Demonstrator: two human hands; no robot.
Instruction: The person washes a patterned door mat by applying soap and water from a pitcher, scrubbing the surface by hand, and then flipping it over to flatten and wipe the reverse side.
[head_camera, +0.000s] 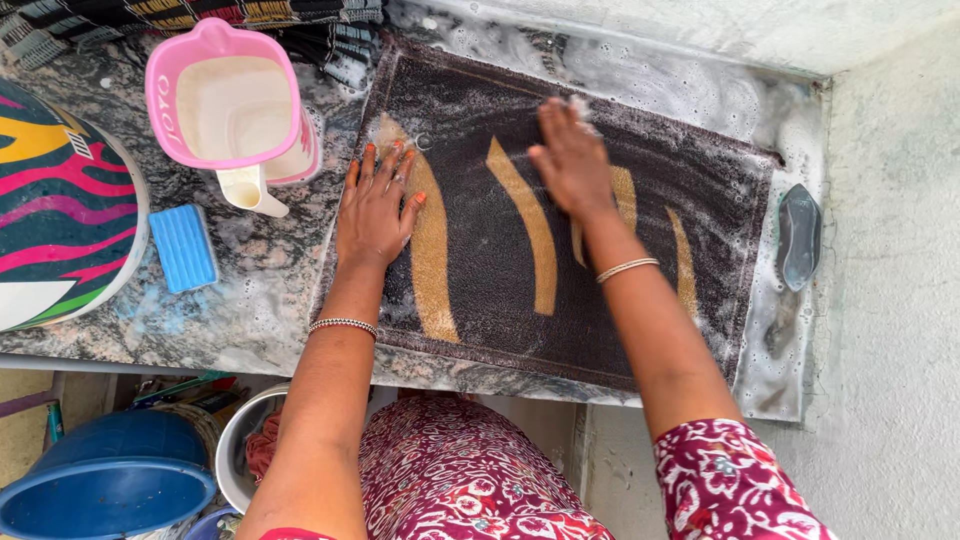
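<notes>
Doormat (520, 250), a dark brown pile rectangle with curved gold stripes, lies flat and soapy on the speckled stone slab (250, 290), its long axis running from nine to three o'clock. On its nine o'clock end the left hand (378, 205) lies palm down with fingers spread. The right hand (572, 160) presses on the upper middle; whether it grips a brush or cloth I cannot tell, as it is blurred. Soaked, the mat is probably heavy, limp and slippery with suds; its bound edges or corners look the surest hold. At nine o'clock of the left hand sit a pink plastic jug (225, 100) and a blue rectangular soap bar (183, 246); a grey oval brush (800, 235) rests at three o'clock of the mat.
</notes>
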